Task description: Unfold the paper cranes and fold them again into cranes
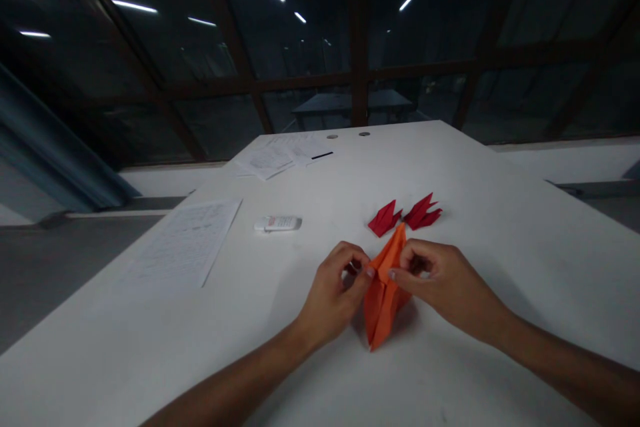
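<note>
Head camera shows a folded orange paper (384,312) at the white counter (505,213). The left hand (331,290) pinches its left edge with thumb and finger. The right hand (447,280) pinches its right side the same way. The paper sits right between the fingers: one tip sticks out past them, and the other points back to the person. I cannot tell if that near tip touches the counter. It looks like the folds are being shaped now. I think the next move calls for a soft, even touch, so nothing rips. Two small red folded papers (384,219) lie just past the far tip.
</note>
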Demonstrator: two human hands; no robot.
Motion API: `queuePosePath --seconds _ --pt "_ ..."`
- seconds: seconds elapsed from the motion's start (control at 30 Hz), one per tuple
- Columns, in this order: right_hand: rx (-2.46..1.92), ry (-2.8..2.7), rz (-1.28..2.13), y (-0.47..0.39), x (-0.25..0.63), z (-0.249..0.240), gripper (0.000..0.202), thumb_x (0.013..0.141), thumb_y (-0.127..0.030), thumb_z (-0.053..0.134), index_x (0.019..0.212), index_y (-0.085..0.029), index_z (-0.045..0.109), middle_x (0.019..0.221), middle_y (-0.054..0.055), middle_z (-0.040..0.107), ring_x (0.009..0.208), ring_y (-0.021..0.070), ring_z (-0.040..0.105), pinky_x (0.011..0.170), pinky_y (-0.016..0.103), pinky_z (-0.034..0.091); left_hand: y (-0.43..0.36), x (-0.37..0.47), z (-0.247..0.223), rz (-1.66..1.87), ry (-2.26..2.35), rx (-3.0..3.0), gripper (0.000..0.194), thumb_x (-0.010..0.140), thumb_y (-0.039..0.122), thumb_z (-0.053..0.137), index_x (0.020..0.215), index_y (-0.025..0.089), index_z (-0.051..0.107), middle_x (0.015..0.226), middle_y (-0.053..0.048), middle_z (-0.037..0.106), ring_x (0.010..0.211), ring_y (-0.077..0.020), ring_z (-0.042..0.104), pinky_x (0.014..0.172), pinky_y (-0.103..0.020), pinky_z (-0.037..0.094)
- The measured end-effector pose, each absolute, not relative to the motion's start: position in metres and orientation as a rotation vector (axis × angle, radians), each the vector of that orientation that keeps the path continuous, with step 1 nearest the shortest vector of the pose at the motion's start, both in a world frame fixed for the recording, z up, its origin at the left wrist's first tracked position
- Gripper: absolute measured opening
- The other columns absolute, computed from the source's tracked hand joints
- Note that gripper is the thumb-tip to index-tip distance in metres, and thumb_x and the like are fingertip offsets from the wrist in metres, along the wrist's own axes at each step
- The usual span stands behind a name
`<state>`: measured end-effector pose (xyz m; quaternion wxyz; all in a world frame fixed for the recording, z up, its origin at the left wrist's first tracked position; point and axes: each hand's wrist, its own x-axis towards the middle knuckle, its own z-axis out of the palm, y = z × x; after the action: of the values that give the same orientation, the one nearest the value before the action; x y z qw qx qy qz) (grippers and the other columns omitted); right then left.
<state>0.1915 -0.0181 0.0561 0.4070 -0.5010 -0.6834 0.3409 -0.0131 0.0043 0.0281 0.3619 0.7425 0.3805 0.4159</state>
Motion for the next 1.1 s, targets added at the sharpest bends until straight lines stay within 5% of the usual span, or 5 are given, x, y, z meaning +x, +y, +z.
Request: queuePosePath --seconds 0.33,0.47,0.63,0.93,1.1 --pt "-1.282 -1.726 0.928 -0.016 0.197 0.063 0.01 0.084 -0.015 0.062 0.084 -0.023 0.056 0.071 -0.004 0.059 0.065 0.0143 0.054 0.059 0.027 0.043 0.006 -0.016 0.026 1.097 1.02 1.891 0.009 0.097 0.025 0.058 0.099 0.022 0.066 0.101 -0.005 0.062 0.089 -0.0168 0.06 0.08 -0.032 0.051" --pt "-1.267 -1.665 0.91 -0.015 0.198 0.059 0.007 0.087 -0.017 0.061 0.089 -0.023 0.059 0.076 -0.003 0.064 0.067 0.0153 0.059 0.061 0.028 0.047 -0.001 -0.012 0.018 1.087 1.087 1.914 0.056 0.088 0.027 0.071 0.138 0.028 0.046 0.124 -0.008 0.056 0.094 -0.0175 0.06 0.085 -0.035 0.054" --pt "-1.236 -1.595 0.958 -0.011 0.2 0.057 0.015 0.085 -0.017 0.064 0.098 -0.023 0.065 0.09 0.001 0.073 0.08 0.0173 0.068 0.071 0.03 0.054 -0.008 -0.008 0.009 0.948 1.105 2.02 0.09 0.077 0.023 0.08 0.152 0.035 0.031 0.137 -0.009 0.05 0.098 -0.0194 0.062 0.086 -0.037 0.056" --pt "-1.194 -1.545 0.996 -0.006 0.204 0.05 0.022 0.08 -0.017 0.068 0.1 -0.023 0.062 0.096 0.002 0.072 0.084 0.0184 0.068 0.073 0.032 0.055 -0.001 -0.012 0.013 1.001 1.083 2.064 0.076 0.086 0.012 0.059 0.153 0.028 0.026 0.132 -0.01 0.056 0.084 -0.0126 0.066 0.076 -0.031 0.058" --pt "-1.181 -1.594 1.088 -0.007 0.205 0.056 0.03 0.076 -0.011 0.066 0.102 -0.024 0.061 0.088 -0.001 0.067 0.071 0.0153 0.063 0.063 0.029 0.05 0.002 -0.013 0.017 1.093 1.099 2.184 0.072 0.08 0.007 0.058 0.147 0.027 0.039 0.128 -0.007 0.059 0.081 -0.0115 0.066 0.077 -0.031 0.057"
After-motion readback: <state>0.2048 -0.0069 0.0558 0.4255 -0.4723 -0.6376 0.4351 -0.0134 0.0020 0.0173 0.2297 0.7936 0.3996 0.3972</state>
